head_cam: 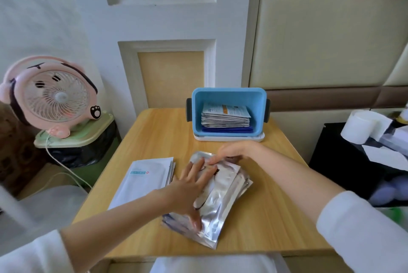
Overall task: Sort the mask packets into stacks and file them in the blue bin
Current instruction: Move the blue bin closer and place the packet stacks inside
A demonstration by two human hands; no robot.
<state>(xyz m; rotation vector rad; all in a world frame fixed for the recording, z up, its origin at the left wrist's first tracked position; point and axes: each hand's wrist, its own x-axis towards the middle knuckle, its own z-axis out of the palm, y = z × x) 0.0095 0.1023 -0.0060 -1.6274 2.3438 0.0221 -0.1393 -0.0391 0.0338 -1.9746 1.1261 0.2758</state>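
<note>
The left hand lay flat, fingers straight and spread, pressing on a loose pile of silver packets. The right hand curved over the pile's far end, touching the top packet; blur hid whether it pinched the edge. The pile's long axis ran away from the person across the bench. A stack of white packets lay just left of it. The blue bin stood beyond the far end, nearer the right hand, already holding filed packets. Squaring the pile seemed the step in hand.
</note>
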